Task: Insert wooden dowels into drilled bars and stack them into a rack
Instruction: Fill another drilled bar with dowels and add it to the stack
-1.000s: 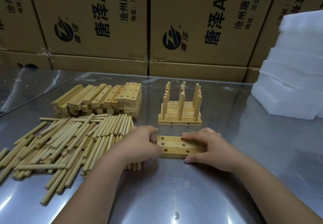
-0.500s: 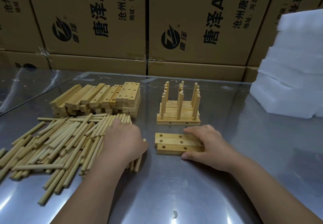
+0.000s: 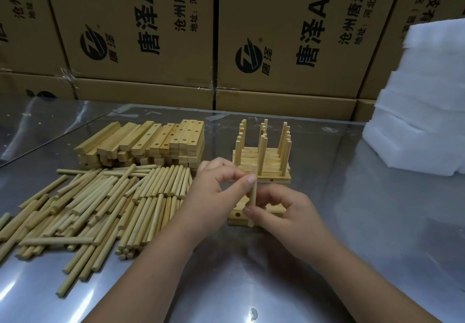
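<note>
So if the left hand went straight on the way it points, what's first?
Probably the finished rack just beyond: the left hand, pinching the upright dowel, points toward its front pegs, though the depth gap is unclear.

Lighting: even, moderately bright, from overhead. Glare: pale streaks on steel table, lower left and bottom centre. Shadows: soft, lower centre. Distortion: wide-angle bowing at edges. Focus: slightly soft throughout.
</note>
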